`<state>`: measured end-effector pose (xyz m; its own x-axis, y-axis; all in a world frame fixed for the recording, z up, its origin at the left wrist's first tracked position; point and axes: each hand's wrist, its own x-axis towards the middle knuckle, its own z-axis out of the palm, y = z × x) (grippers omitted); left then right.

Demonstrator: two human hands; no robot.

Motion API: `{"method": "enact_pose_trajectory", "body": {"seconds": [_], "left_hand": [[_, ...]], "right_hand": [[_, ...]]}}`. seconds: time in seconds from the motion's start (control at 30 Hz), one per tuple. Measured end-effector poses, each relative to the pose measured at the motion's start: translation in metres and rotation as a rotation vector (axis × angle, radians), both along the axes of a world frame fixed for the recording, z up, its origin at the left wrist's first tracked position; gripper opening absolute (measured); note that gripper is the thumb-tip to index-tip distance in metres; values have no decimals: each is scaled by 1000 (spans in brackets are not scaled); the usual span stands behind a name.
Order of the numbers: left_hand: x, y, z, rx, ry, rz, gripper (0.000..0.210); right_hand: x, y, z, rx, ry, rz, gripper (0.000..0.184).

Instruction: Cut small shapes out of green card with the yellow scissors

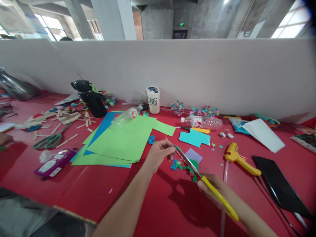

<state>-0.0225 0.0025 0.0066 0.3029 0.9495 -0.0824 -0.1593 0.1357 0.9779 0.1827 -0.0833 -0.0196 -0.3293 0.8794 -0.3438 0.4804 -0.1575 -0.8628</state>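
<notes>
My right hand (209,186) is closed round the yellow handles of a pair of scissors (189,161), whose blades point up and left. My left hand (160,152) pinches at the blade tips; what its fingers hold is too small to make out. Below the blades lie several blue paper stars (174,165) and scraps of dark green paper (194,164). A lilac paper square (194,155) is just beyond the blades. Behind it rests a cut turquoise sheet (194,138). A blue scrap (151,139) lies beside my left hand.
Green paper sheets (123,141) spread to the left, with a clear bottle (125,117) on them. Another bottle (203,122), a yellow cutter (199,130) and a white cup (153,100) stand or lie behind. A yellow glue gun (240,159) and black phone (278,184) lie right.
</notes>
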Motion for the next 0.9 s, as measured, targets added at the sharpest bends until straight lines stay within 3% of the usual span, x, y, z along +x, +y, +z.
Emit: {"method": "enact_pose_trajectory", "body": {"seconds": [0.37, 0.53, 0.67, 0.9], "left_hand": [[6, -4, 1, 51, -17, 52, 14], [9, -5, 0, -21, -37, 39, 16], [15, -7, -5, -68, -71, 71, 17], [18, -10, -8, 9, -70, 93, 16]], "right_hand": [[3, -2, 2, 17, 37, 28, 51], [4, -2, 2, 15, 30, 27, 55], [-2, -3, 3, -31, 62, -28, 56], [-16, -9, -1, -113, 170, -135, 54]]}}
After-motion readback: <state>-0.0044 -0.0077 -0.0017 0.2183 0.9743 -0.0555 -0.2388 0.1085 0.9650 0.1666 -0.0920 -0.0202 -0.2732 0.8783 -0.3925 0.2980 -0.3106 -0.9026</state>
